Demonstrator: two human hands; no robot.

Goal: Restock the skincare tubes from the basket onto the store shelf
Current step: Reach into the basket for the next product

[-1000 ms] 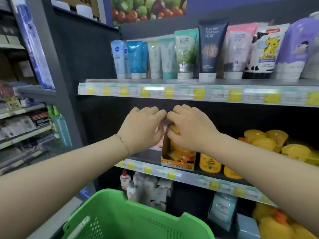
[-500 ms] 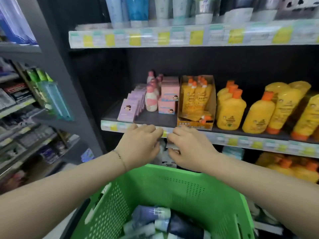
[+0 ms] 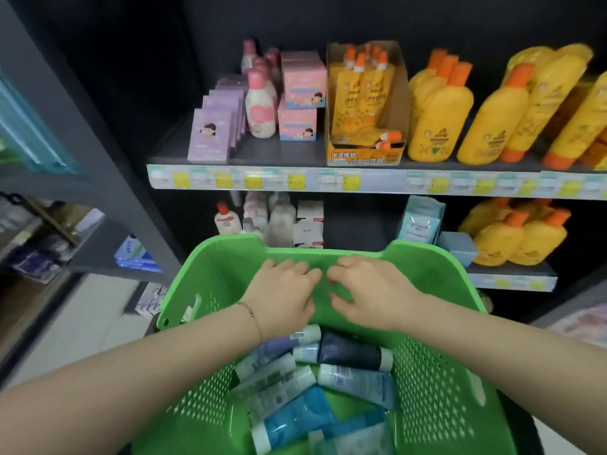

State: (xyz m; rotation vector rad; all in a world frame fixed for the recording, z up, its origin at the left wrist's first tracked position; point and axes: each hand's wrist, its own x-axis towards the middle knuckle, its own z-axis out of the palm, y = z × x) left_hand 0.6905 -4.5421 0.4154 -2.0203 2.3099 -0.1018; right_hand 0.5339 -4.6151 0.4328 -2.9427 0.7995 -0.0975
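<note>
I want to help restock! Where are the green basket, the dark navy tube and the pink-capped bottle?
green basket point(image 3: 437, 382): head view, on its perforated right wall.
dark navy tube point(image 3: 349, 351): head view, middle of its body, inside the basket.
pink-capped bottle point(image 3: 261, 110): head view, on its front label.

A thin gold chain bracelet point(image 3: 253, 315) circles the bare left wrist point(image 3: 268, 305).

The orange display carton point(image 3: 364, 156) on the shelf point(image 3: 279, 154) has white Chinese print on its front. The top line reads 保湿嫩肤, the line beneath is half blurred. The shelf-edge price tags point(image 3: 295, 182) are illegible.
</note>
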